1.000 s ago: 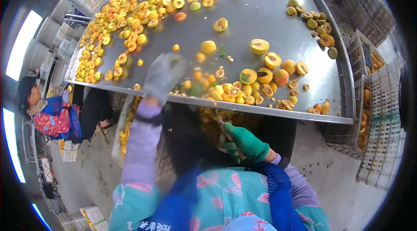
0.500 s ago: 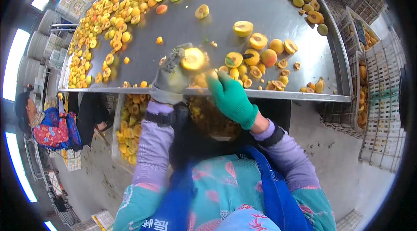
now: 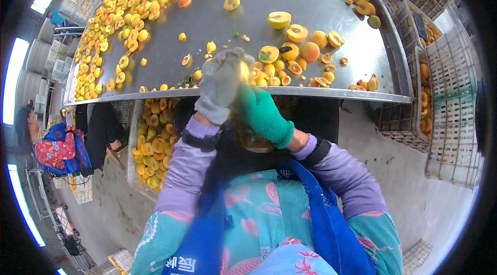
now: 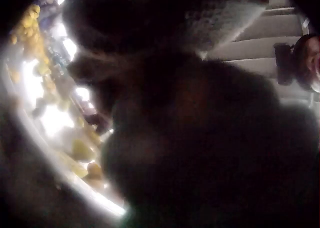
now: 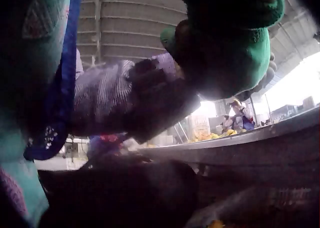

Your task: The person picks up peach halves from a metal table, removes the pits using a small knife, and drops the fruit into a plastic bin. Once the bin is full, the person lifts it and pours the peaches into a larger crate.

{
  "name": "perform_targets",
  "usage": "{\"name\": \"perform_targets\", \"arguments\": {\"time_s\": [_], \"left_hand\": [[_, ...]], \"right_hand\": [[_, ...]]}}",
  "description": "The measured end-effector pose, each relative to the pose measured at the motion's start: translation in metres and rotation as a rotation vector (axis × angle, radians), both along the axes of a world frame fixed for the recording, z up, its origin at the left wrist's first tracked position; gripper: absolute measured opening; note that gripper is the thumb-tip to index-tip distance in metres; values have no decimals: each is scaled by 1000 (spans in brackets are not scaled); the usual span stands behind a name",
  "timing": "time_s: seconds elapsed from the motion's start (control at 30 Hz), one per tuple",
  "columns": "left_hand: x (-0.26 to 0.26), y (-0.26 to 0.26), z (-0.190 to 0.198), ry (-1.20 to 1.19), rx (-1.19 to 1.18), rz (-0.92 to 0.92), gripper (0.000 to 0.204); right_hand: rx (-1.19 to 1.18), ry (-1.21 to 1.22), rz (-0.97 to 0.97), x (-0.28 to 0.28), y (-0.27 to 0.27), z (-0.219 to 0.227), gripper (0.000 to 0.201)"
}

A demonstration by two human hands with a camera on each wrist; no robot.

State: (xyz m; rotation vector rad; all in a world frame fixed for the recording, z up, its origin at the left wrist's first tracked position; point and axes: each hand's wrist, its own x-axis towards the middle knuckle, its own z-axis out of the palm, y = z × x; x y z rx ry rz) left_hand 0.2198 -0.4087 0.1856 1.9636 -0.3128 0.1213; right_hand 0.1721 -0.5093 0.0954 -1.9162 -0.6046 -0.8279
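My left hand (image 3: 220,81), in a grey glove, grips a yellow peach (image 3: 244,70) over the near edge of the metal table. Against it is my right hand (image 3: 265,115) in a green glove, its fingers curled at the fruit's near side. The small knife seen in that hand a second ago is hidden now. In the left wrist view the glove is a dark shape that covers most of the picture. The right wrist view has the green glove (image 5: 235,57) high up, with the fruit out of sight.
On the metal table (image 3: 331,13) lie cut peaches (image 3: 297,33) beside the hands and a large heap of halves (image 3: 111,32) at the left. A crate of halves (image 3: 155,143) stands below the edge. Crates (image 3: 450,104) line the right side; a person (image 3: 57,143) sits at left.
The left hand has come back from the table with a peach and moved closer to the body's middle. The right hand rose from below the edge to meet it. The view has shifted.
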Motion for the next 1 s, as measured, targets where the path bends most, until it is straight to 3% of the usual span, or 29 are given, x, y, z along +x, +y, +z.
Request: {"name": "perform_targets", "arguments": {"time_s": [0.07, 0.1, 0.13, 0.2, 0.3, 0.33, 0.43, 0.47, 0.57, 0.6, 0.7, 0.73, 0.8, 0.87, 0.93, 1.0], "left_hand": [[-5, -11, 6, 118, -119, 76, 30], [-7, -13, 7, 180, -176, 114, 30], [-4, -8, 6, 67, -78, 0, 26], [0, 7, 2, -133, 134, -154, 20], [7, 19, -24, -434, 464, -112, 16], [12, 23, -35, -448, 459, -148, 24], [12, 33, -51, -628, 434, -122, 25], [2, 42, -49, -529, 591, -98, 21], [-8, 42, -51, 277, -470, 154, 21], [-17, 58, -50, 159, -292, 221, 24], [-52, 122, -38, -173, 257, 335, 30], [-64, 154, -29, -311, 706, 282, 30], [-71, 212, -24, -128, 1052, 328, 29], [-42, 204, -31, 98, 773, 414, 24], [-9, 139, -2, -123, 600, 278, 22], [28, 51, 20, 3, 405, 117, 27]], "right_hand": [[553, 731, 272, -15, 0, 38, 29], [777, 980, 481, -19, -3, 50, 33], [1011, 1249, 614, -23, -6, 62, 39], [1382, 1538, 1042, -28, -16, 65, 49], [1700, 1495, 1397, -27, -8, 52, 48], [1472, 1507, 1189, -28, -7, 60, 49], [1051, 1544, 882, -31, 0, 54, 49], [1336, 1684, 1211, -26, -3, 51, 49], [1690, 1530, 1674, -25, 9, 49, 48], [1643, 1513, 1718, -26, 14, 60, 48], [1499, 1613, 1560, -32, 10, 54, 47], [1460, 1718, 1396, -33, 0, 49, 47], [1302, 1897, 1063, -36, -16, 31, 48], [1036, 1911, 734, -44, -27, 26, 49], [1109, 1780, 674, -49, -29, 33, 50], [1111, 1622, 602, -48, -37, 58, 51]]}}
